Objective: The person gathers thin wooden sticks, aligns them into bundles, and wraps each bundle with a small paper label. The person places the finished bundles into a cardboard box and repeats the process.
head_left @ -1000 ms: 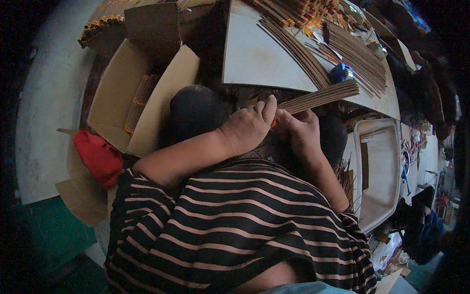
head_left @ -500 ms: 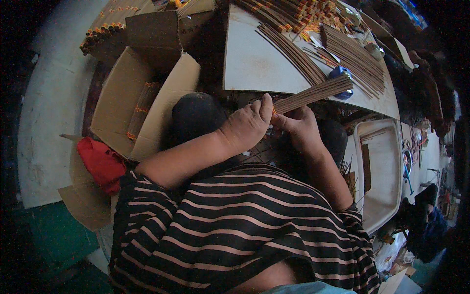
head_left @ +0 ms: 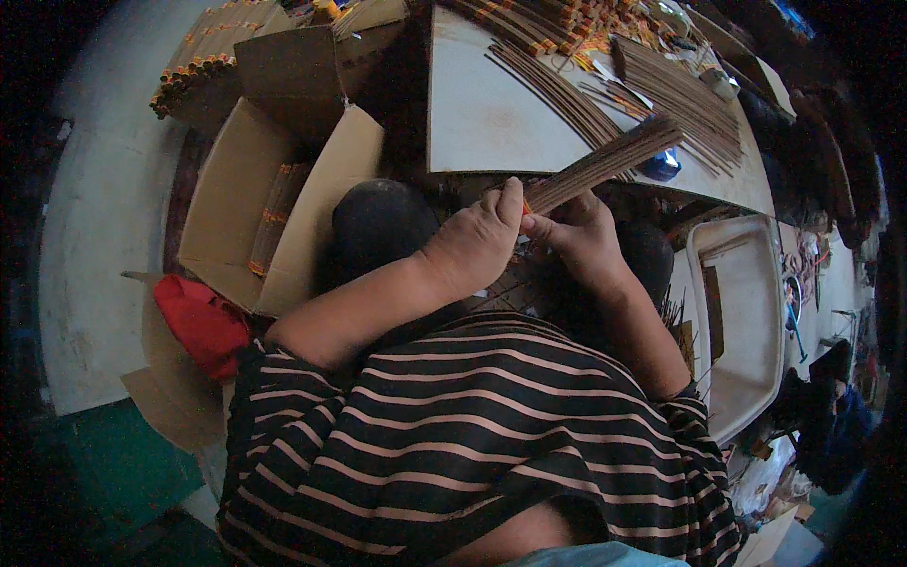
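Note:
A bundle of thin brown incense sticks [head_left: 609,163] slants up to the right from between my hands. My left hand [head_left: 477,238] closes round its lower end. Beside it, my right hand [head_left: 588,248] grips the bundle with the thumb pressed near a red-orange band [head_left: 528,206], its other fingers partly hidden beneath the sticks. The far end of the bundle hangs over the near part of the white table [head_left: 491,123], just in front of a blue object [head_left: 661,164]. More incense sticks [head_left: 557,94] lie loose on that table.
Banded bundles [head_left: 576,24] are heaped at the table's back. To the left stands an open cardboard box [head_left: 213,203] holding banded bundles [head_left: 276,217], with stacked bundles [head_left: 194,76] behind and a red cloth [head_left: 198,326] nearby. A white plastic tub [head_left: 756,369] sits at right.
The far end of the bundle has risen slightly, and its sticks look more spread. Both hands keep their hold in almost the same place. The view has shifted a little.

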A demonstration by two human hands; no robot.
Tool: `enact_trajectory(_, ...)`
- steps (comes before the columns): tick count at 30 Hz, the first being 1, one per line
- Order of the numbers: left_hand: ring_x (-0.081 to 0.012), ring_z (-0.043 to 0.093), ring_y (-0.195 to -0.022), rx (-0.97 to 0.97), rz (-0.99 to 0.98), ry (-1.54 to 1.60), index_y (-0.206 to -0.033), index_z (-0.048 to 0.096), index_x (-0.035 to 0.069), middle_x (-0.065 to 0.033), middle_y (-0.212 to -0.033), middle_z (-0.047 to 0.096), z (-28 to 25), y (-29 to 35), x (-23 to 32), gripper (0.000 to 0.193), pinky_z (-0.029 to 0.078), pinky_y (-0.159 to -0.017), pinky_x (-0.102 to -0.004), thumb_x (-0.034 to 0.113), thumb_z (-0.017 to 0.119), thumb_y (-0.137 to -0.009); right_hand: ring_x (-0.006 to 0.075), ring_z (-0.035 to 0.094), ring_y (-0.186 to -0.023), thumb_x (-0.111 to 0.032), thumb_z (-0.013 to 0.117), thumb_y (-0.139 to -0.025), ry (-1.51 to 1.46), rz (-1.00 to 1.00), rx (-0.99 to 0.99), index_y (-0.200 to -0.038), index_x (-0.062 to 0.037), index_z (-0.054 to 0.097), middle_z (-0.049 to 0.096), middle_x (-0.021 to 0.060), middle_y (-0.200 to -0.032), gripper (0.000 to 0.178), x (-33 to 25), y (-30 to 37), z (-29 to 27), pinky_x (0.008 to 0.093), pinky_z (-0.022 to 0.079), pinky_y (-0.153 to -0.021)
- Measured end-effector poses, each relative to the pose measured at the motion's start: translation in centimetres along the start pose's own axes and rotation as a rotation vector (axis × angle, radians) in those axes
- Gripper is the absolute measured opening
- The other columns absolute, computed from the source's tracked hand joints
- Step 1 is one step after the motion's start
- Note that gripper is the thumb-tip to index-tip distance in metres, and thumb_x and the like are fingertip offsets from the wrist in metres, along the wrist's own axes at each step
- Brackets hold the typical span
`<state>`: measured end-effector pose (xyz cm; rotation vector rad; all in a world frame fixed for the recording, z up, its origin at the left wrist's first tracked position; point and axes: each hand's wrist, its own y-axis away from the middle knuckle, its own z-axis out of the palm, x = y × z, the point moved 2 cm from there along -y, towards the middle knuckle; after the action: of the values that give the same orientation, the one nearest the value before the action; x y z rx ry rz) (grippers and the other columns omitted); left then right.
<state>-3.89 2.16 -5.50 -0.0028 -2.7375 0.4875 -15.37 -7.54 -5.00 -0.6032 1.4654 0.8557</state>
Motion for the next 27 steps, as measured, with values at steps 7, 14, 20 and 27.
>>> enact_trajectory(7,-0.0416,0.054,-0.089,-0.155,-0.155,0.291,-0.116,0.032,-0.010,-0.0310,-0.101,0.050,-1.5,-0.2,1.0,0.047,0.046,-0.078,-0.0426,0.008,0.052,-0.078,0.0113,0.056,-0.075,-0.010,0.067,-0.076,-0.005,-0.152,-0.109,-0.102,0.0002,0.048,0.059,0.0056,-0.087,0.034,-0.7,0.3,-0.4,0.0232,0.046,-0.059)
enact_trajectory(14,-0.0407,0.054,-0.093,-0.278,-0.253,0.538,-0.115,0.034,-0.010,-0.0306,-0.106,0.050,-2.5,0.1,1.4,0.045,0.044,-0.081,-0.0405,0.014,0.051,-0.081,0.0116,0.057,-0.077,-0.009,0.067,-0.076,0.007,-0.251,-0.136,-0.102,-0.0003,0.047,0.059,0.0054,-0.088,0.033,-0.9,0.6,-0.3,0.0241,0.048,-0.062)
enact_trajectory(20,-0.0167,0.054,-0.071,-0.340,-0.270,1.024,-0.109,0.040,-0.003,-0.0104,-0.085,0.053,-3.7,0.8,1.2,0.035,0.045,-0.062,-0.0272,0.027,0.042,-0.091,0.0124,0.057,-0.079,-0.009,0.067,-0.076,-0.039,-0.191,-0.203,-0.101,-0.0011,0.047,0.060,0.0059,-0.088,0.033,-2.1,1.5,-0.2,0.0258,0.048,-0.067)
enact_trajectory(27,-0.0047,0.045,-0.056,-0.390,-0.484,1.342,-0.096,0.046,0.004,-0.0006,-0.071,0.047,-3.4,0.9,1.5,0.026,0.039,-0.046,-0.0168,0.028,0.039,-0.093,0.0123,0.056,-0.081,-0.009,0.068,-0.075,-0.015,-0.271,-0.200,-0.101,-0.0013,0.048,0.059,0.0059,-0.091,0.034,-1.4,1.1,-0.3,0.0250,0.046,-0.070)
